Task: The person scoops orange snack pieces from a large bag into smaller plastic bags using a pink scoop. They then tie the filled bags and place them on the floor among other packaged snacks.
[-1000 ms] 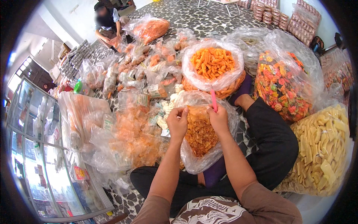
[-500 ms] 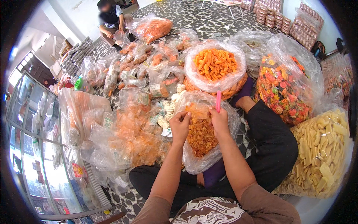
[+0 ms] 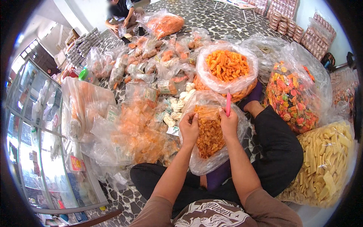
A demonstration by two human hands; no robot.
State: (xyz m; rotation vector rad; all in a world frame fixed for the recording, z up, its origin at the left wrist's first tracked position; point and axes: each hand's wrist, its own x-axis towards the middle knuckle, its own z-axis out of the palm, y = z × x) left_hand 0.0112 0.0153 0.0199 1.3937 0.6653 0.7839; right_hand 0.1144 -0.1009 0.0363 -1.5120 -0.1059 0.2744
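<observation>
In front of me an open clear plastic bag (image 3: 196,162) holds orange-brown crisps (image 3: 210,142). Over it, a small clear plastic pouch (image 3: 207,111) stretches between my hands. The fingers of my left hand (image 3: 189,129) are closed in a pinch on its left edge. My right hand (image 3: 229,124) pinches the opposite edge and also carries a slim pink stick-like tool (image 3: 228,104), pointing up; its kind is unclear. Whether anything is inside the pouch is hard to tell against the crisps behind it.
Beyond stands an open bag of orange snack sticks (image 3: 225,66). To my right are bags of colourful wheel-shaped snacks (image 3: 289,94) and pale yellow strips (image 3: 323,162). Filled packets (image 3: 140,130) cover the floor leftward, beside a glass cabinet (image 3: 41,147). A person (image 3: 124,17) sits far back.
The view has shifted, so most things sit further right in the picture. Both hands still pinch the small pouch, and the pink tool stays in my right hand.
</observation>
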